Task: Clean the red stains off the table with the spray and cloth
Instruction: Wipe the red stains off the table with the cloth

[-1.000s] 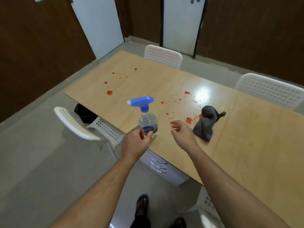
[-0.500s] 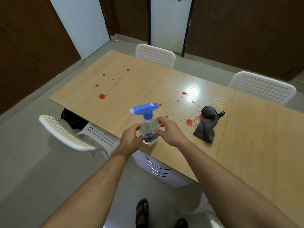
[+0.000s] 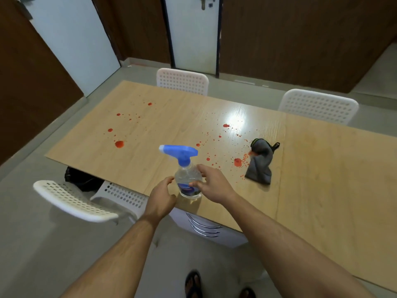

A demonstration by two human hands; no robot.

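Note:
A clear spray bottle point(image 3: 187, 181) with a blue trigger head stands upright near the front edge of the wooden table point(image 3: 322, 173). My right hand point(image 3: 214, 184) wraps thumb and fingers around the bottle's right side. My left hand point(image 3: 160, 196) is curled just left of the bottle, a small gap from it. A crumpled grey cloth point(image 3: 260, 166) lies to the right, beside a large red stain point(image 3: 237, 162). More red stains point(image 3: 119, 144) and small drops are scattered over the table's left and middle.
Two white perforated chairs point(image 3: 182, 81) point(image 3: 318, 106) stand at the far side; a third white chair point(image 3: 73, 201) is at the near left. A black bag point(image 3: 79, 179) and a white drawer unit point(image 3: 204, 227) sit under the table.
My right hand moved left from open air to the bottle and closed on it. My left hand eased slightly off the bottle's left side. The view shifted, and the bottle stayed standing.

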